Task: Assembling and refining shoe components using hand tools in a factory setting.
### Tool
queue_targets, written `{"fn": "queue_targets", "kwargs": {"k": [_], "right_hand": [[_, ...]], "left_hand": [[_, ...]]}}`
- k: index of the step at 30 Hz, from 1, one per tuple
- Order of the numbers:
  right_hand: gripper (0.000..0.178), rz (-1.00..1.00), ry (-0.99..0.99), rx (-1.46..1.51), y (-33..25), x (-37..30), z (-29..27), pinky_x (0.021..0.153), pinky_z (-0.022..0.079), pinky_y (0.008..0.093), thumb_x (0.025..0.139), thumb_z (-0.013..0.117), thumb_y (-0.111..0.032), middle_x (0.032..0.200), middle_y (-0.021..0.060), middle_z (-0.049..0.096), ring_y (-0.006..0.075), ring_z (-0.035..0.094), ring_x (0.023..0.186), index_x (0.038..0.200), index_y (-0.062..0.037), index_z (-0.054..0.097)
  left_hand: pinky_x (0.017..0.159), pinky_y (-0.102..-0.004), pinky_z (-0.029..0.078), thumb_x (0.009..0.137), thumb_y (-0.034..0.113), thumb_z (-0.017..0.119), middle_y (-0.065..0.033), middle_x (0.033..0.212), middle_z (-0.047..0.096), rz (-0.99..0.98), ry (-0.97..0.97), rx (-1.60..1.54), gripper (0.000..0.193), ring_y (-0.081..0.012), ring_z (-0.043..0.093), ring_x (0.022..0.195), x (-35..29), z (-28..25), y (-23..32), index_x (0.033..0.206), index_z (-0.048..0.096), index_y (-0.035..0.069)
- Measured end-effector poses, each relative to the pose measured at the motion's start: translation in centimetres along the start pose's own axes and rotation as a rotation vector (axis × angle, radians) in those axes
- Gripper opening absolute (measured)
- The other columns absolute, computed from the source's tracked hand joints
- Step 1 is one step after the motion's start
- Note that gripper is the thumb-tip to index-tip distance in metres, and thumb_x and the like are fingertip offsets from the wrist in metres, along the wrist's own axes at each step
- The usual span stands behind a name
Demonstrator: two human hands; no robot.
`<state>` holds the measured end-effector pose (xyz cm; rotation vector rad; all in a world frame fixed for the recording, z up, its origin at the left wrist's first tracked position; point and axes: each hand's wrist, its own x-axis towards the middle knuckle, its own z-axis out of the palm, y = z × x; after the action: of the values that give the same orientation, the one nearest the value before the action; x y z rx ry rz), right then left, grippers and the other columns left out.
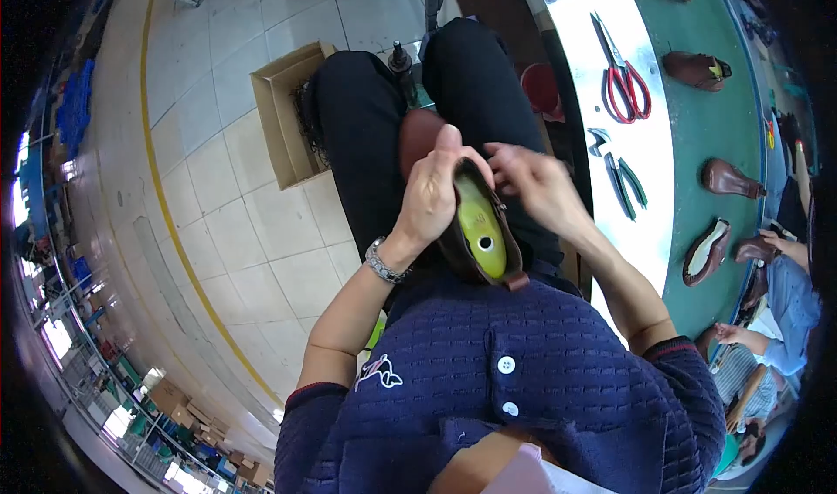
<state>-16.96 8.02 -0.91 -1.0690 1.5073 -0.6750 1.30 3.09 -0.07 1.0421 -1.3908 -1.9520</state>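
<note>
A dark brown leather shoe point(425, 135) rests over my lap, its toe pointing away from me. A yellow-green shoe last point(478, 215) with a round hole fills its opening. A short strap point(516, 281) sticks out at the heel end. My left hand point(432, 193) is closed round the shoe's left side, thumb up near the toe part. At the right edge of the shoe is my right hand point(542, 184), its fingers bent and smeared by motion; whether they grip anything is hidden.
Scissors point(622, 84) with red handles and green-handled pliers point(621, 180) lie on a metal ledge to the right. Beyond it, a green conveyor belt point(689, 136) carries several brown shoes, with other people's hands beside it. An open cardboard box point(283, 128) stands left of my legs.
</note>
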Motion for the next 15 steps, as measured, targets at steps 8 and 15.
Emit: {"fn": "queue_targets", "kwargs": {"k": [8,15], "right_hand": [[0.019,-0.472,0.027,-0.454,-5.0,-0.2,-0.1,0.049,0.044,0.0259,0.087,0.067,-0.017,0.064,0.0051,0.061,0.0135,0.059,0.056,0.083,0.0019,0.064],[0.026,0.0,-0.127,0.109,-4.9,-0.7,0.2,0.048,0.042,0.0234,0.094,0.06,-0.025,0.067,0.0016,0.062,0.0077,0.056,0.058,0.089,0.0004,0.067]], "left_hand": [[0.064,-0.0264,0.042,0.105,0.048,0.02,-0.0038,0.066,0.056,0.034,0.237,0.058,0.074,-0.0113,0.05,0.062,0.2,0.8,-0.5,0.075,0.062,-0.004],[0.073,-0.0277,0.042,0.103,0.052,0.014,-0.0051,0.072,0.057,-0.066,0.174,-0.078,0.079,-0.0117,0.051,0.07,-0.3,-0.9,-1.4,0.078,0.064,-0.004]]}}
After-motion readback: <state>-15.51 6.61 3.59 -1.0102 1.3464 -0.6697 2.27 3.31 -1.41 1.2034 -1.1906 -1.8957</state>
